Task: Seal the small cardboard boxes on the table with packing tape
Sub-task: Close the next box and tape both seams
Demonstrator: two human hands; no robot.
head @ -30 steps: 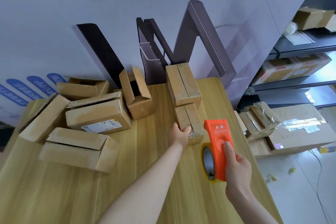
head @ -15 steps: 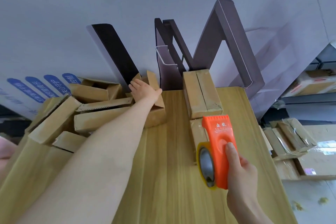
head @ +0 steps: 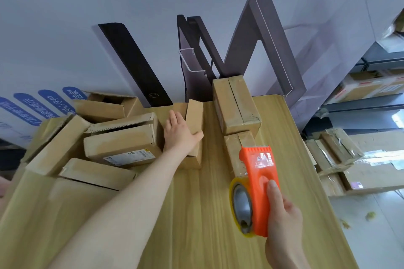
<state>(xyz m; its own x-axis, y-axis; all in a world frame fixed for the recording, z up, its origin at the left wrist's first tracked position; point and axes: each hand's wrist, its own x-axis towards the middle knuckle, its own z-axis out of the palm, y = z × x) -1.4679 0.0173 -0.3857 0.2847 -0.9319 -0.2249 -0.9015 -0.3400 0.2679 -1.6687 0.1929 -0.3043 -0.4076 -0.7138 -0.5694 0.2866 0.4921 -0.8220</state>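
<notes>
The small cardboard box, plain tan and oblong, sits mid-tabletop with its long axis running away toward the wall. The left hand lies flat on it, fingers straight, thumb spread. Right of it, two taped boxes stand end to end along the same line. At least four more boxes are heaped on the left. The right hand grips an orange plastic tape dispenser carrying one glossy roll.
</notes>
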